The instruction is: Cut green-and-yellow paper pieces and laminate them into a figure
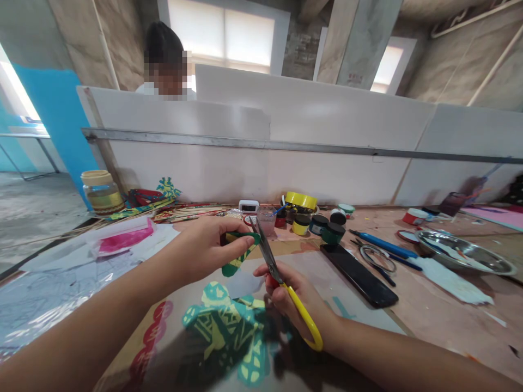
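Between the thumb and fingers of my left hand (212,246) is a small green and yellow painted piece (233,267). My right hand (296,299) holds scissors (304,318) with yellow handles, their blades pointing up and away beside the edge of the piece. The blades look slightly parted. Below both hands, a larger green and yellow patterned cutout (220,326) lies on the covered table, partly in shadow.
Paint jars (301,224), a black phone (359,275), a blue pen-like tool (382,245) and a metal bowl (466,251) stand right. Plastic sheets (61,288) and a lidded jar (102,193) lie left. A person (165,62) is behind the white partition (327,120).
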Available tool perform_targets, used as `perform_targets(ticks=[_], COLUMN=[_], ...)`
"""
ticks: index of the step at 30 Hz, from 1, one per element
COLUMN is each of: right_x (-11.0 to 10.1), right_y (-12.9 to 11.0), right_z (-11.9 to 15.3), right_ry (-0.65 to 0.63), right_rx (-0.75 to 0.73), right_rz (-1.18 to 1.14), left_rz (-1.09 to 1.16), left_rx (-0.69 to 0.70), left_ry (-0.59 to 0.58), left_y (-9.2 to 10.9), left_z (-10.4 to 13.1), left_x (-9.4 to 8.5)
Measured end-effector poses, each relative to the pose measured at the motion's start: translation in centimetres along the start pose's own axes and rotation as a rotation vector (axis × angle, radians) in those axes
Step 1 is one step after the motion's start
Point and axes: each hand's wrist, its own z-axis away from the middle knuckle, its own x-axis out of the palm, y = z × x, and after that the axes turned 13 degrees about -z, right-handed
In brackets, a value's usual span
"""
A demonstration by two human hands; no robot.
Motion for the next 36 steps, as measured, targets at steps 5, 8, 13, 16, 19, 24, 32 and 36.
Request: perform_targets(ticks=[5, 8, 13, 16, 19, 24, 32, 36], right_x=[0.01, -0.03, -0.09, -0.06, 0.01, 0.0, -0.15, -0.01], right_y=[-0.09, 0.0, 0.24, 0.24, 0.22, 0.42, 0.77, 0.3], right_z=[0.0, -0.02, 0.01, 0.02, 0.0, 0.01, 0.04, 0.06], right_ry=[-0.007, -0.007, 0.006, 0.008, 0.02, 0.027, 0.041, 0.029], right_rx=[-0.01, -0.012, 0.011, 0.011, 0.014, 0.014, 0.02, 0.022], right_rz=[-0.007, -0.008, -0.023, -0.029, -0.041, -0.095, -0.104, -0.07], left_rz=[0.014, 0.008, 0.004, -0.002, 0.016, 0.048, 0.062, 0.04], left_rx=[0.002, 0.001, -0.005, 0.001, 0.011, 0.012, 0.022, -0.021], left_ry=[-0.015, -0.008, -0.008, -0.001, -0.002, -0.013, -0.015, -0.016], left_y=[0.05, 0.07, 0.27, 0.43, 0.48, 0.48, 0.27, -0.13], left_z=[0.02, 0.05, 0.1, 0.13, 0.14, 0.05, -0.02, 0.01], left_x=[0.0, -0.05, -0.15, -0.19, -0.19, -0.15, -0.11, -0.16])
